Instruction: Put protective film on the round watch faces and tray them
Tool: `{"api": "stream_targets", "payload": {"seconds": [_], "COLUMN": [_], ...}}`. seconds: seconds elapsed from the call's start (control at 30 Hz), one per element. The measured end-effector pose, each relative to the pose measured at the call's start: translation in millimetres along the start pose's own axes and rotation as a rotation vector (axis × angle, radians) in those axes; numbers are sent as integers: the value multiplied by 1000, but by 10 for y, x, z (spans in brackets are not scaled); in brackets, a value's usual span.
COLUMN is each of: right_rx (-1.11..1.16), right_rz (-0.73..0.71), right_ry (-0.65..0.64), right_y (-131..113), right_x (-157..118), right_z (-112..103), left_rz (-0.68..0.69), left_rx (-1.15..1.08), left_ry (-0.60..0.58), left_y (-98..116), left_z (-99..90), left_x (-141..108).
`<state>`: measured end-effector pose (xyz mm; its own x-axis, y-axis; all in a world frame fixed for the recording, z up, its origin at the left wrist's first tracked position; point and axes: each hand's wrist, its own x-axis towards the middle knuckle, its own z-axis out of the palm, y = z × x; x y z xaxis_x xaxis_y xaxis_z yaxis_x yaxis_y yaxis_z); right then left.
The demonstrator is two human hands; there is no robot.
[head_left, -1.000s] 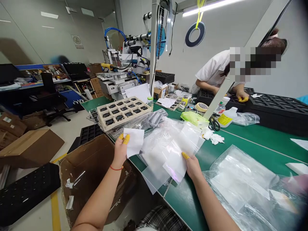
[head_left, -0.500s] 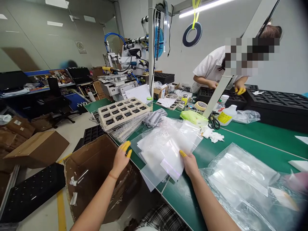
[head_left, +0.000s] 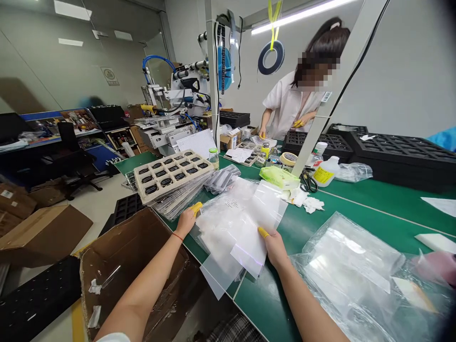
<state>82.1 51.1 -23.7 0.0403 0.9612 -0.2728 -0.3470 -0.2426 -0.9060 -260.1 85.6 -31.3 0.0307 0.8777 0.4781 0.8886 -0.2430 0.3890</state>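
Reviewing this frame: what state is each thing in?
Translucent white sheets: loosely fanned, overlapping
Left hand: at sheets' left edge, grip unclear
Right hand: thumb over sheets' edge, grip unclear
Large brown cardboard box: open-topped
Beige rectangular compartment tray: holding black oval parts
White plastic bottle with yellow label: upright
Dark blue ring-shaped roll: hanging
White tube light: lit

Scissors [head_left: 309, 182] lie near a yellow-labelled bottle [head_left: 327, 172]; far left, probably a dark monitor [head_left: 11, 126].

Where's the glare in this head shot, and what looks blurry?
Head view: glare streaks the clear plastic bag and the sheets by the right hand; the light tube shines bright white; the pink item near the dark right edge is blurred.
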Motion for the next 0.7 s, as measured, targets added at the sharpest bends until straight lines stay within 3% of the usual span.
{"api": "stream_targets", "payload": {"seconds": [0.1, 0.17, 0.3, 0.37, 0.43, 0.5, 0.7], "right_rx": [-8, -12, -15, -11, -7, 1, 59], "right_rz": [19, 26, 35, 37, 37, 27, -54], "right_ry": [-5, -5, 9, 23, 40, 61, 139], "right_y": [-17, -32, -46, -35, -15, -9, -280], "right_x": [12, 15, 11, 7, -2, -16, -81], "right_z": [10, 19, 26, 23, 20, 17, -37], "left_rz": [101, 201, 433, 448, 382, 253, -334], "left_rx": [-27, -67, -179, -212, -221, -212, -187], "left_ry": [85, 114, 14, -40, -68, -67, 61], "left_y": [7, 143, 575, 686, 631, 426, -308], "left_z": [-87, -127, -199, -251, -325, -424, -713], "left_x": [-285, -531, -1100, -1338, -1538, -1741, -2432]}}
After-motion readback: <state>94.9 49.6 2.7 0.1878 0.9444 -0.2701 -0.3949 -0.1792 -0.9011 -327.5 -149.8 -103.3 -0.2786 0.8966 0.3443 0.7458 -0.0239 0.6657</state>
